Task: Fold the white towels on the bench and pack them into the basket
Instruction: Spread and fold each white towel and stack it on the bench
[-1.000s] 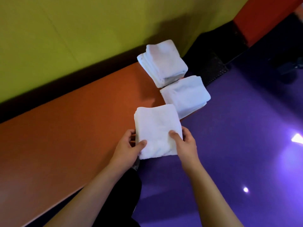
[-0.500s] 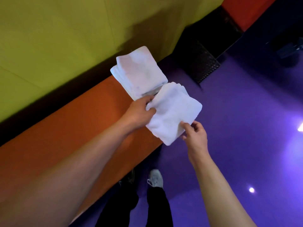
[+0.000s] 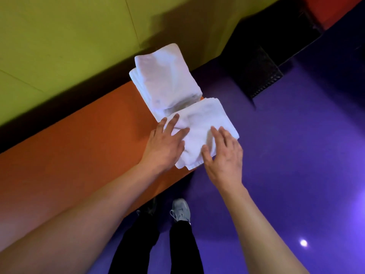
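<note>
Nearest you, your left hand (image 3: 165, 144) and right hand (image 3: 223, 155) both lie flat on the near folded towel (image 3: 205, 127), fingers straight and spread, pressing rather than gripping. That towel sits at the front edge of the orange bench (image 3: 79, 151), its near corner hanging slightly over the edge. Expect it to be light, soft and floppy (a stack like this probably slumps or unfolds if lifted by one corner), so take it from both sides, thumbs on top and fingers under, keeping the layers squeezed together. Just beyond, touching its far edge, stands the second folded stack (image 3: 167, 80), taller and leaning toward the yellow-green wall (image 3: 69, 36). Past the bench end there is a dark perforated object (image 3: 260, 76) on the purple floor (image 3: 306, 155); whether it is the basket, you cannot tell.
</note>
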The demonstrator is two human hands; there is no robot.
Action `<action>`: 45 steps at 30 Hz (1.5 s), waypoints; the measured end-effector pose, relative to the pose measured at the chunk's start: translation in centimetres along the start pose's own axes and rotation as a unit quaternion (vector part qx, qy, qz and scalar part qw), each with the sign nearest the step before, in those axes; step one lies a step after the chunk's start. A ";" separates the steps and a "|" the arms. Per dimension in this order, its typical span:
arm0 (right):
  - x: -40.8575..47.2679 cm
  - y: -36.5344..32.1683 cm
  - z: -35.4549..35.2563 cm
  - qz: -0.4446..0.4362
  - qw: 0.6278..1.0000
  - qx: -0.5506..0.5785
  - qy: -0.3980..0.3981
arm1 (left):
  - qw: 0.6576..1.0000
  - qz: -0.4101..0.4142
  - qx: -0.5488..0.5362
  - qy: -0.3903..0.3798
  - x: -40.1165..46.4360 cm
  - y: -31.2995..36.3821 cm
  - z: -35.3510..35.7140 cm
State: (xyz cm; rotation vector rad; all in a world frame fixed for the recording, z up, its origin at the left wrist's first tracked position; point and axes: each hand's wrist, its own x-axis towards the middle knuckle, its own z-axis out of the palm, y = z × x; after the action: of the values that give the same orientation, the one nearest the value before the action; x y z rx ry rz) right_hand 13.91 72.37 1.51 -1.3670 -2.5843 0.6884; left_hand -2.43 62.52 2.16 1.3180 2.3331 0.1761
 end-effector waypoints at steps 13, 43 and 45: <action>1.1 -6.0 -1.0 -0.160 0.986 0.029 -0.037 | 0.988 -0.095 -0.053 0.112 -7.1 -0.2 -4.9; -33.0 -41.0 10.3 -0.540 0.799 -0.011 -0.266 | 0.770 -0.516 -0.143 0.347 -56.1 -20.2 -2.8; -36.2 -42.8 11.2 -0.549 0.790 -0.019 -0.273 | 0.762 -0.524 -0.149 0.351 -59.6 -21.7 -2.1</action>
State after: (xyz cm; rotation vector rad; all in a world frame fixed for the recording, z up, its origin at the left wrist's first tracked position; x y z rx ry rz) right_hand -0.84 18.60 14.28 0.5694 -3.1107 0.8192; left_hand 5.97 1.17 16.12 -0.4297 3.0717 0.7123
